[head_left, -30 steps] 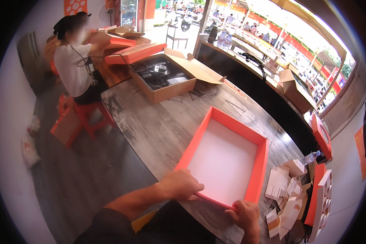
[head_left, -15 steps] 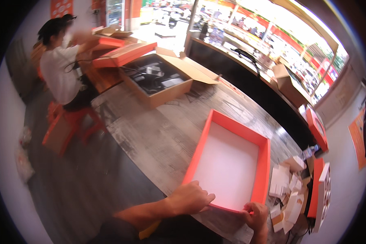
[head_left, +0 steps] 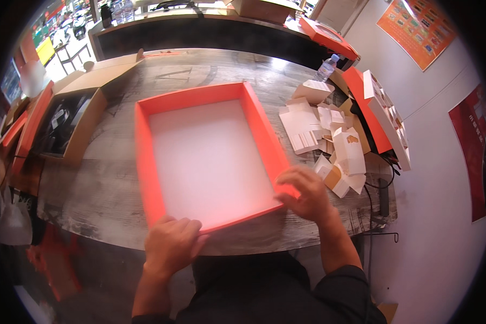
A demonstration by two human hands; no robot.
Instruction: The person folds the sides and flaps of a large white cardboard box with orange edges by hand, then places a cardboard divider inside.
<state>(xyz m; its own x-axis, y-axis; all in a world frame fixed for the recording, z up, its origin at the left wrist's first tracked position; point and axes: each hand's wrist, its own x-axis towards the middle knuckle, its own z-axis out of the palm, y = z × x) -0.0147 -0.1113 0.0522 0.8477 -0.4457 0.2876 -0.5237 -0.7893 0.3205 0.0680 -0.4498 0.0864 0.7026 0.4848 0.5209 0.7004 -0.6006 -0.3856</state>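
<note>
A shallow open box (head_left: 146, 162) with orange-red walls and a bare white bottom lies on the table in front of me. My left hand (head_left: 173, 244) is closed over its near left corner, fingers on the rim and thumb along the near wall. At the near right corner, my right hand (head_left: 306, 195) curls its fingers and thumb around the wall, with red showing between them. Slight blur softens both hands and the box.
Unfolded white cartons (head_left: 302, 121) are heaped to the right, beside a plastic bottle (head_left: 328, 67) and upright orange and white box parts (head_left: 370, 108). At left, a brown cardboard box (head_left: 89, 127) holds black items and cables. A dark raised counter (head_left: 200, 35) borders the table's far side.
My view has swung right, so the co-worker has mostly left it and the box appears further left. The right hand's fingers have spread wider at the box corner; the left stays on its near left corner.
</note>
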